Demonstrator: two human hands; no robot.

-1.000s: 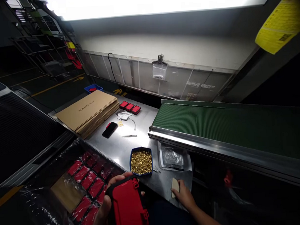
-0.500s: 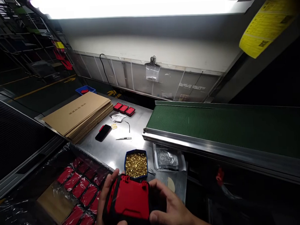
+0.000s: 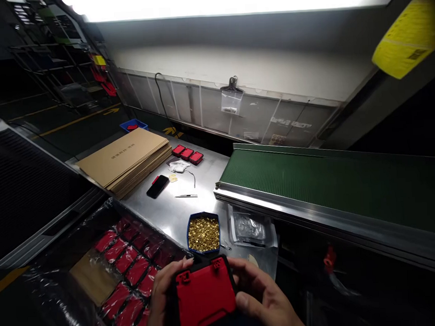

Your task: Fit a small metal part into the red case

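Both my hands hold one red and black plastic case (image 3: 205, 295) low in front of me, its red face turned up. My left hand (image 3: 161, 300) grips its left side and my right hand (image 3: 264, 298) wraps its right side, fingers curled over the top edge. Just beyond the case stands a blue tray of small brass parts (image 3: 204, 233) on the steel bench (image 3: 169, 213). A small pale pad (image 3: 253, 260) lies on the bench near my right fingers.
A plastic-lined box of several red cases (image 3: 126, 272) sits at lower left. Flat cardboard sheets (image 3: 125, 160), a phone (image 3: 157, 186), tweezers (image 3: 186, 196), three red cases (image 3: 187, 154) and a clear bag (image 3: 249, 227) lie on the bench. A green conveyor belt (image 3: 312, 183) runs along the right.
My right hand left the pale pad on the bench and came over to grip the red case. The case was turned so that its red face lies flat between both hands.
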